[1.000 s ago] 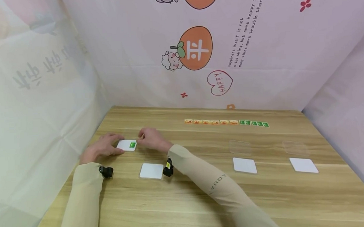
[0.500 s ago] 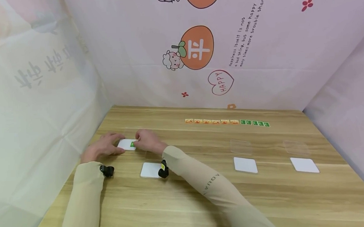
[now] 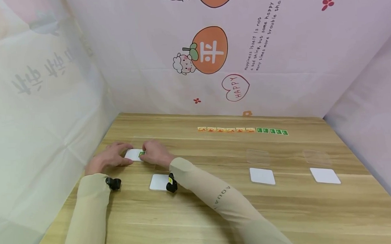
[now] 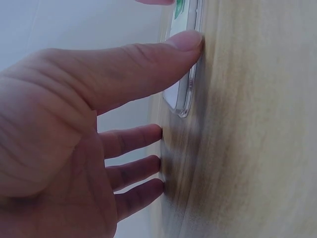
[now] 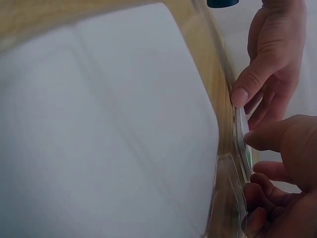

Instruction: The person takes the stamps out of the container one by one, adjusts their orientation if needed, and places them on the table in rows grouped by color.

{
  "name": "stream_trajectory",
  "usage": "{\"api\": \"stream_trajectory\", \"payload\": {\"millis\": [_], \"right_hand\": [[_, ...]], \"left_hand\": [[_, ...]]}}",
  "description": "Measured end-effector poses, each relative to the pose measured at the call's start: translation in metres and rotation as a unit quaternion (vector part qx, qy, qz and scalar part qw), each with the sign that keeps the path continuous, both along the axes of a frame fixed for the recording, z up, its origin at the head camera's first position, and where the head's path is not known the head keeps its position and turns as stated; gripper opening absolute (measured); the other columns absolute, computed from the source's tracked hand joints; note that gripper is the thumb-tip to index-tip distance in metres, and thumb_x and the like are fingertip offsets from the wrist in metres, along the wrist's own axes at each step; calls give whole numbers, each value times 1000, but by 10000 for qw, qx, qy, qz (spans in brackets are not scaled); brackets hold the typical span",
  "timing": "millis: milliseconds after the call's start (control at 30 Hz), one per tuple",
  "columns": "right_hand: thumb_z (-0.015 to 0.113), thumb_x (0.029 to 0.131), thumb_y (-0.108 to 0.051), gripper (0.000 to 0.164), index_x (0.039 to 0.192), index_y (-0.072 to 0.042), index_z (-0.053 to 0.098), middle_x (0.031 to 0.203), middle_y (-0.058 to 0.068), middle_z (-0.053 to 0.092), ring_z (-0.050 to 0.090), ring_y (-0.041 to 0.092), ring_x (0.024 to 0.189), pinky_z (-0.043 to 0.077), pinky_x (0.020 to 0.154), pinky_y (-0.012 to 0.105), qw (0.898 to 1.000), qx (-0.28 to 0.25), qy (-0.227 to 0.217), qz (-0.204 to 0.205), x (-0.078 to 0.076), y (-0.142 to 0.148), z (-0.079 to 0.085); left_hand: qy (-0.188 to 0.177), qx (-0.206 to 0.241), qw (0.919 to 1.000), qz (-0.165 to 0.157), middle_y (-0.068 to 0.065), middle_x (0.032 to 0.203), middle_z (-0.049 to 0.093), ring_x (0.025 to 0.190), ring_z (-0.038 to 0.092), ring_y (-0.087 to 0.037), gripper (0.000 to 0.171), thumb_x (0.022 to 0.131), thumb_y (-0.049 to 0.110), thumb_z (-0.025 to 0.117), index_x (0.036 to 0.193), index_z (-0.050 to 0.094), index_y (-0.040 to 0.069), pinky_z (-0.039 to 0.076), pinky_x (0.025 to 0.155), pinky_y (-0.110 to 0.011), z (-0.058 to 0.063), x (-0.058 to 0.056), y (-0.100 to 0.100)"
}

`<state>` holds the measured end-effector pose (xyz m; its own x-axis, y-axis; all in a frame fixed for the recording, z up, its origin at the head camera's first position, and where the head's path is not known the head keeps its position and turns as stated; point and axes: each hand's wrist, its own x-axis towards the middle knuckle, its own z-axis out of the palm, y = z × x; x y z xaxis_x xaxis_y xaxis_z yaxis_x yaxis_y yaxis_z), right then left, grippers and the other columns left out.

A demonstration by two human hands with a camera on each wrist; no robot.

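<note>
A white rounded card block [image 3: 132,154] with a clear edge lies at the back left of the wooden table. My left hand [image 3: 111,157] holds it by its two long sides, between thumb and forefinger. The other left fingertips touch the table in the left wrist view. On the block's right end sits a small green card [image 3: 141,153], partly hidden by my right hand [image 3: 155,152]. My right thumb and forefinger pinch at that green card, and the remaining fingers are curled at the block's end in the right wrist view.
Another white block [image 3: 158,182] lies in front, partly under my right wrist. Two more white blocks [image 3: 262,176] [image 3: 325,175] lie to the right, with clear plastic pieces [image 3: 258,157] behind them. Small orange cards [image 3: 220,129] and green cards [image 3: 272,131] form a row at the back.
My right hand has moved slightly left, from the block's right corner onto the green card, covering more of it. My left hand keeps its hold in place.
</note>
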<state>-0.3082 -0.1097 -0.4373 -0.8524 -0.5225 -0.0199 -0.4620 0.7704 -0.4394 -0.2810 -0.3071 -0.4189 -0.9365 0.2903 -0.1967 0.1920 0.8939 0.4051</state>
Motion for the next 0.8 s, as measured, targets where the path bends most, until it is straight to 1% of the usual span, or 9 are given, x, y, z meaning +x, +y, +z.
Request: {"api": "stream_trajectory", "payload": {"millis": [67, 167, 367, 567, 800], "right_hand": [[70, 89, -30, 17, 88, -14, 64, 77, -6, 58, 51, 7, 65, 41, 55, 19, 9999, 88, 116, -4, 0, -3, -1], [71, 89, -29, 17, 85, -14, 63, 75, -6, 58, 51, 7, 65, 41, 55, 19, 9998, 119, 154, -43, 1, -5, -1], [71, 89, -27, 16, 85, -14, 63, 77, -6, 58, 52, 8, 66, 43, 56, 20, 9998, 141, 36, -151, 3, -6, 2], [70, 89, -28, 16, 87, -14, 63, 79, -5, 58, 51, 8, 66, 42, 55, 20, 9997, 184, 26, -187, 3, -6, 2], [70, 89, -27, 15, 87, -14, 63, 79, -6, 58, 52, 8, 68, 43, 56, 21, 9997, 75, -83, -203, 2, -6, 2]], "left_hand": [[5, -5, 10000, 11, -32, 149, 31, 132, 28, -57, 63, 90, 38, 70, 142, 49, 8, 30, 101, -72, 0, 0, 0], [19, 3, 10000, 29, -32, 149, 31, 132, 28, -58, 63, 89, 37, 70, 141, 49, 8, 30, 100, -72, 0, 1, 0], [28, 11, 10000, 44, -32, 148, 32, 132, 28, -58, 62, 90, 36, 70, 140, 50, 8, 29, 101, -72, -1, 0, 0], [18, 21, 10000, 25, -33, 148, 32, 131, 28, -59, 62, 89, 37, 71, 140, 50, 7, 30, 100, -72, 1, 0, 1], [43, -1, 10000, 5, -33, 148, 32, 132, 28, -59, 62, 89, 36, 70, 140, 50, 7, 29, 100, -72, 1, 1, 1]]}}
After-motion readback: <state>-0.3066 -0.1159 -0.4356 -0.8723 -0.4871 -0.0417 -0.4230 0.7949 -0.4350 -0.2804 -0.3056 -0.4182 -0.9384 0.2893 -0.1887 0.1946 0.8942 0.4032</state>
